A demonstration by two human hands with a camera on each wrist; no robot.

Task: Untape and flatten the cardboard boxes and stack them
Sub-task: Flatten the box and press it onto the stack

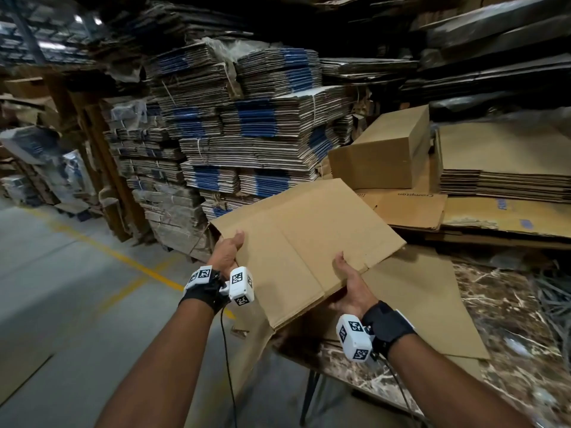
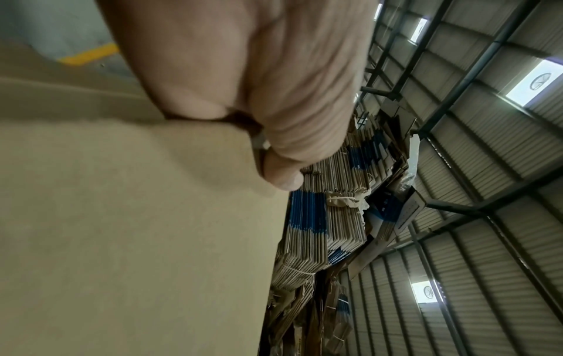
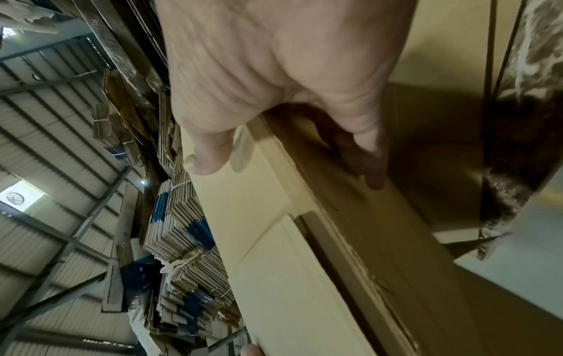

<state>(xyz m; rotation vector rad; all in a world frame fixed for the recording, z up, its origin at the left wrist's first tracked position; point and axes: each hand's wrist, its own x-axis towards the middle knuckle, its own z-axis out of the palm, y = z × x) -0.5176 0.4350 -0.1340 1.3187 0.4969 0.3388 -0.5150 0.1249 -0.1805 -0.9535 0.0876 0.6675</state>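
While the left hand [image 1: 228, 254] clamps its grip on the flattened box [image 1: 309, 239] at centre frame, thumb on top and fingers beneath its left edge, the right hand [image 1: 352, 285] pinches the near right edge likewise, above the marble table [image 1: 509, 307] at lower right.

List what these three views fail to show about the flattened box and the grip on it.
- Left hand fingers: under the flattened box in the head view; left wrist view shows only the thumb.
- Tape left on the box: too blurred anywhere.
- Assembled box seams: faces away, head view.
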